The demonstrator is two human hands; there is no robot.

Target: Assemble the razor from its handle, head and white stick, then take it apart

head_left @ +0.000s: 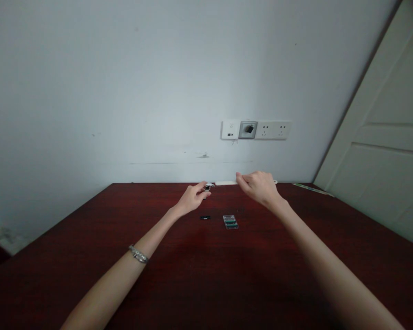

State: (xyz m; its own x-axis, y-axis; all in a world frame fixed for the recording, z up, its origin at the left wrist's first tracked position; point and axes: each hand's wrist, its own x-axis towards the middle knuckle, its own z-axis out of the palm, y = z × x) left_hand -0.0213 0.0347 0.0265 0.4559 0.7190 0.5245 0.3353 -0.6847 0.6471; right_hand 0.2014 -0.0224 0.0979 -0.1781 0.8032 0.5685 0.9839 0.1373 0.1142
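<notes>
My left hand (190, 200) is near the back of the table, thumb and fingers closed about a small black-and-silver object (208, 187) too small to name. To its right my right hand (260, 187) is raised with the fingers curled in; whatever they may hold is hidden. Behind that hand, a long white strip (226, 183) lies along the back edge, partly covered by it. Nearer to me on the tabletop are a flat clear plastic case (230, 222) with green pieces inside and a small black piece (205, 217) to its left.
The dark red wooden table (192, 284) meets a pale wall (141, 91). On the wall is a row of sockets (273, 130) with a black plug (249, 129). A flat patterned strip (312, 189) lies at the back right, by a white panelled door (382, 160).
</notes>
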